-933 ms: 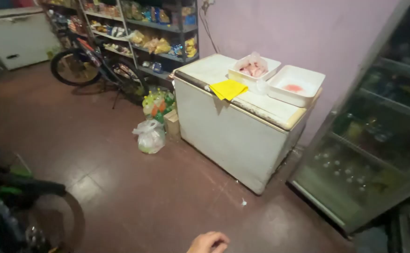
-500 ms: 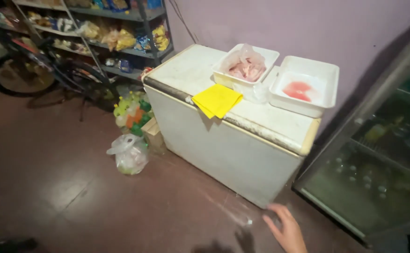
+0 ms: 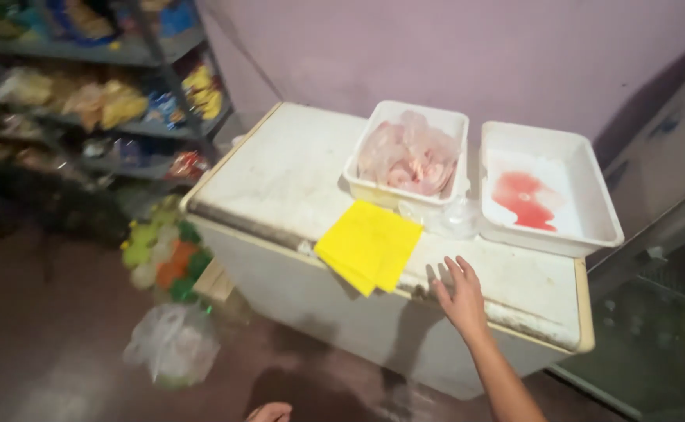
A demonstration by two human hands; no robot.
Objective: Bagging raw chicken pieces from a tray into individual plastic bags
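Your right hand (image 3: 461, 297) is spread flat, fingers fanned, resting on the front edge of the white chest freezer (image 3: 295, 176); it holds nothing. The yellow cloth (image 3: 368, 244) lies just left of that hand, near your fingertips but apart from them, one corner hanging over the lid's edge. Beyond your fingers sits a white tub of pale raw meat (image 3: 408, 153), and to its right a second white tub (image 3: 550, 191) with a red puddle in it. Crumpled clear plastic (image 3: 446, 219) lies between the tubs and your hand. Your left hand (image 3: 269, 411) barely shows at the bottom edge, well apart from the cloth; you cannot tell whether it is spread or closed.
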